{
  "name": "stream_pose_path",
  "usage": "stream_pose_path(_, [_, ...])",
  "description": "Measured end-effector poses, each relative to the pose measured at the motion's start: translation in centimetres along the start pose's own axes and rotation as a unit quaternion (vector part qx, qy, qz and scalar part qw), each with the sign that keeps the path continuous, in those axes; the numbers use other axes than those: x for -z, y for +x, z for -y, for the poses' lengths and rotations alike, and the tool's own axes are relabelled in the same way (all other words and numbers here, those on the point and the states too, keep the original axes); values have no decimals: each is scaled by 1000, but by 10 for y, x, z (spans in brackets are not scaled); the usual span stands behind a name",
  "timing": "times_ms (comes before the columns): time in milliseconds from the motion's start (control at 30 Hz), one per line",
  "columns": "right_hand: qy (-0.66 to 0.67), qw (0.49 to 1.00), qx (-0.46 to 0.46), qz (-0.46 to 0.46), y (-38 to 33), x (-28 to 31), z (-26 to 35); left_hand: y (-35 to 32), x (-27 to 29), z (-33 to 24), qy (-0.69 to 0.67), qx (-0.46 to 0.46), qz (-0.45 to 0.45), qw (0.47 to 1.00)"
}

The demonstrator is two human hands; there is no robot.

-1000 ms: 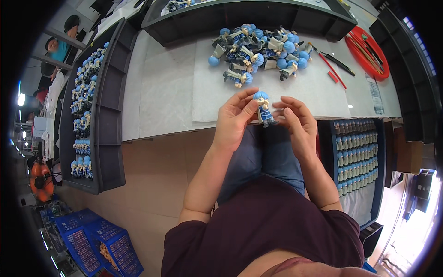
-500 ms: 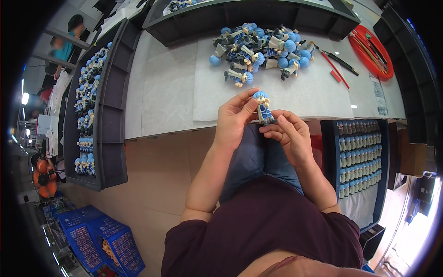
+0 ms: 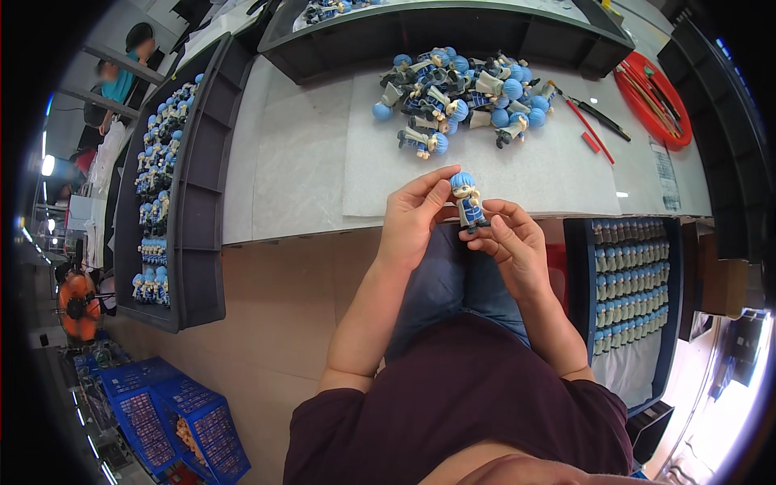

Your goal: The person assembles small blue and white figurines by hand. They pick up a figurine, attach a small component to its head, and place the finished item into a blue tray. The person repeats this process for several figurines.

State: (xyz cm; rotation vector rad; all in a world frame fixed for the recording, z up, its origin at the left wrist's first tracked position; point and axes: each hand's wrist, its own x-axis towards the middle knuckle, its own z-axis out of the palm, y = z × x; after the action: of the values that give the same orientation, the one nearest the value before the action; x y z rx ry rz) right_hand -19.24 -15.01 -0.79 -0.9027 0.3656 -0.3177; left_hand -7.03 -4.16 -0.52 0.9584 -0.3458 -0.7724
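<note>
Upright between my hands, just over the table's front edge, is a small toy figurine [image 3: 469,202] with blue hair, a pale cape and a blue outfit. My left hand [image 3: 412,217] pinches it at the head and upper side with thumb and fingers. Lower down, my right hand [image 3: 515,242] grips its feet with thumb and fingertips. The figurine's front faces up toward me. Beyond it, a heap of similar blue-haired figurines [image 3: 461,109] lies jumbled on a white sheet [image 3: 372,182] on the table.
Grey crates hold more figurines at left [image 3: 194,194] and at the back [image 3: 356,52]. A tray [image 3: 638,372] with rows of figurines stands at right. Brushes [image 3: 584,121] lie beside the heap; a red dish [image 3: 683,133] holds more. Blue baskets [image 3: 162,404] sit on the floor.
The figurine has turned so its face and front show more plainly. Both hands keep hold of it, and the whole view has shifted slightly.
</note>
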Motion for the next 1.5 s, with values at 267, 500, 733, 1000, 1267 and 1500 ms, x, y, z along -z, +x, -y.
stream_pose_path(267, [-8, 1000, 13, 0, -2, -1, 1, 0, 2, 1, -5, 11, -2, 1000])
stream_pose_path(500, [-4, 1000, 22, 9, 0, 2, -4, -1, 3, 1, 6, 1, 8, 1000])
stream_pose_path(733, [-48, 994, 95, -11, 0, 2, -7, -1, 6, 0, 6, 3, 17, 1000])
stream_pose_path(1000, [-369, 814, 447, -40, 10, -3, -18, -6, 3, -2, 16, -16, 44, 999])
stream_pose_path(1267, [-407, 760, 503, -66, 17, -1, -27, -6, 4, -3, -29, -23, 74, 997])
stream_pose_path(1500, [-396, 772, 495, -51, 18, -8, -29, -11, 8, -5, -36, -37, 77, 996])
